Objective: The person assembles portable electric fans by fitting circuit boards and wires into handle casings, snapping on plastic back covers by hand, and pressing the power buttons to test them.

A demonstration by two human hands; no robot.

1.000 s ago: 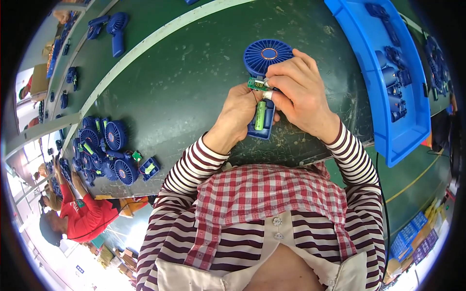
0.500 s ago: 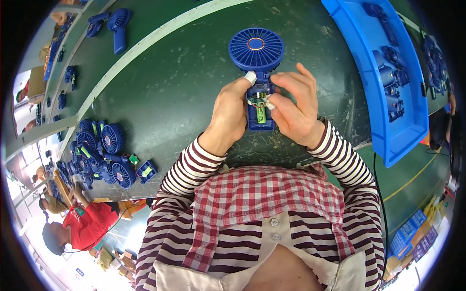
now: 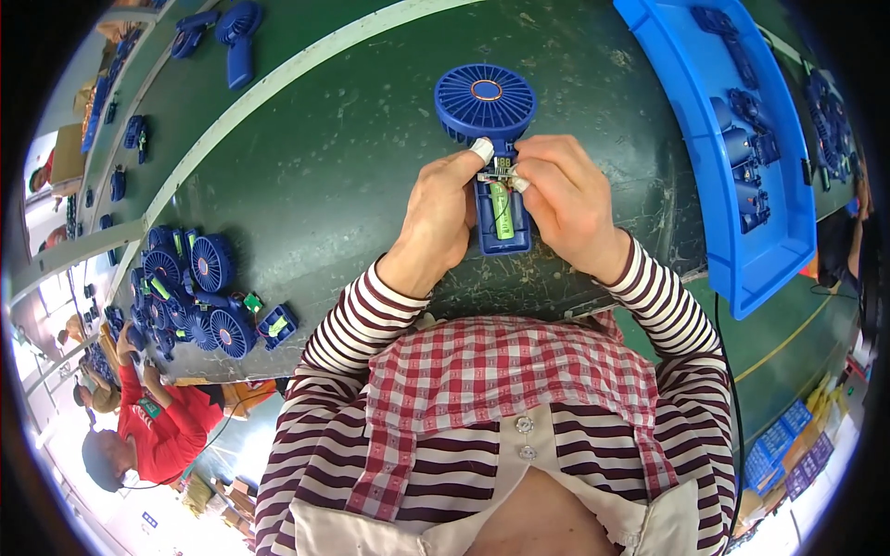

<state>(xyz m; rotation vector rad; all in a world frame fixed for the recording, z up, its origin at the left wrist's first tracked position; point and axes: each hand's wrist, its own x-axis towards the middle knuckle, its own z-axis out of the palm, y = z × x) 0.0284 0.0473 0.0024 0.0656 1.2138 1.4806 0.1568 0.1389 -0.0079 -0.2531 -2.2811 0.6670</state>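
Note:
A blue handheld fan (image 3: 486,100) lies in front of me, its round grille pointing away and its opened handle toward me. Inside the handle sit a green battery (image 3: 502,211) and, higher up, a small circuit board (image 3: 501,173) with a digit display. My left hand (image 3: 437,206) is closed round the handle's left side, its white-covered thumb pressing near the neck. With fingers pinched together, my right hand (image 3: 567,199) works at the board's right edge; a white covering shows on a fingertip. The board looks tilted, and its underside is hidden.
A pile of blue fan parts (image 3: 176,287) lies to the left, beside an open handle shell (image 3: 277,326). At the right stands a blue bin (image 3: 756,232) holding more parts. Two fans (image 3: 238,46) lie at the far left beyond a pale strip. A person in red (image 3: 171,422) sits at lower left.
The circuit board has tipped up under my right fingers, uncovering more of the battery. My right fingers have curled in closer, and the fan has shifted slightly toward me.

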